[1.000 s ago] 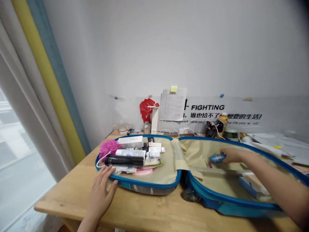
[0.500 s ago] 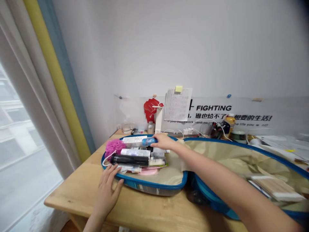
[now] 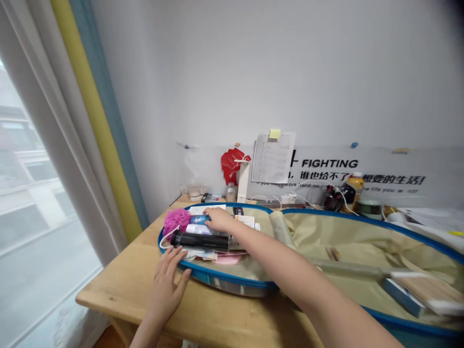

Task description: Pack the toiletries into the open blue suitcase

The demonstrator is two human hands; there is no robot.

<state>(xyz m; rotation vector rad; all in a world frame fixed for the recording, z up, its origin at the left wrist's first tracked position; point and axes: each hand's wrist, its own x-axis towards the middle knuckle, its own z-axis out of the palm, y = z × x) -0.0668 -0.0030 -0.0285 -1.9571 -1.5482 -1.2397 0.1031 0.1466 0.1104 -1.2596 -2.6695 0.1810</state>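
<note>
My right hand (image 3: 219, 219) reaches across into the left half of an open blue-rimmed suitcase (image 3: 232, 286). Its fingers are closed on a small blue bottle (image 3: 198, 220), which lies low among the toiletries beside a pink bath puff (image 3: 176, 221). Just in front is a white tube (image 3: 203, 229), then a black cylinder (image 3: 201, 240). My left hand (image 3: 169, 273) rests with fingers apart at the suitcase's near left rim, its fingertips close to the black cylinder. A pink flat item (image 3: 229, 258) lies behind that rim.
The suitcase's right half holds a wood-coloured stack (image 3: 422, 285) and a blue box (image 3: 405, 296). Behind stand a glass jar (image 3: 231, 192), a white upright stand (image 3: 243, 182) and a yellow-and-dark bottle (image 3: 353, 191). The wooden table (image 3: 119, 280) ends at the left.
My right hand has moved left and down with the blue bottle, bringing it close to the bath puff. My left hand stays at the rim. The view has shifted slightly.
</note>
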